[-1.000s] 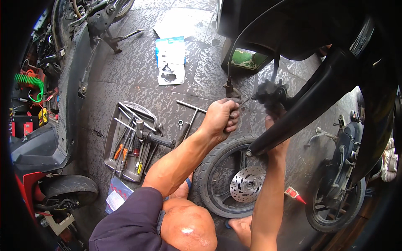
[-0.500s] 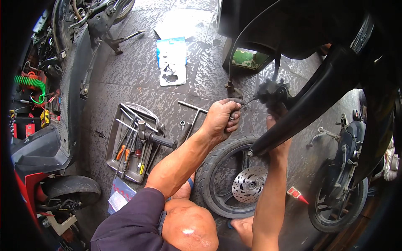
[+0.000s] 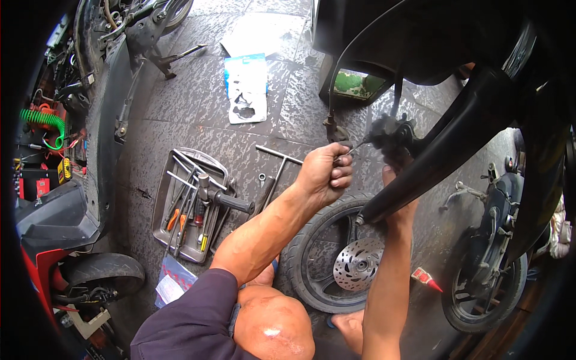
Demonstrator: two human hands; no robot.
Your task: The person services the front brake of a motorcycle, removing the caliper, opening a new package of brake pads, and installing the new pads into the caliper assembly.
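My left hand [image 3: 327, 172] is closed like a fist around a thin metal rod [image 3: 358, 146], whose kind I cannot make out. The rod's far end meets the dark brake caliper [image 3: 391, 137] beside the black fork leg [image 3: 441, 159]. My right hand [image 3: 391, 180] reaches up behind the fork leg to the caliper's underside; its fingers are mostly hidden. A black cable [image 3: 338, 75] hangs down just beyond my left fist, ending in a dark metal fitting [image 3: 331, 123]. Below my hands lies a wheel [image 3: 298, 264] with a drilled brake disc [image 3: 359, 264].
On the left, a grey tray [image 3: 157, 222] holds several tools, with a hammer [image 3: 225, 199] across it. A T-handle wrench [image 3: 279, 154] lies alongside. A red tube [image 3: 425, 278] and another motorbike [image 3: 489, 258] are at right. A torn blue-and-white package [image 3: 247, 90] lies ahead.
My left fist has shifted slightly right and toward me, with the rod still running to the caliper. The right hand looks almost unmoved.
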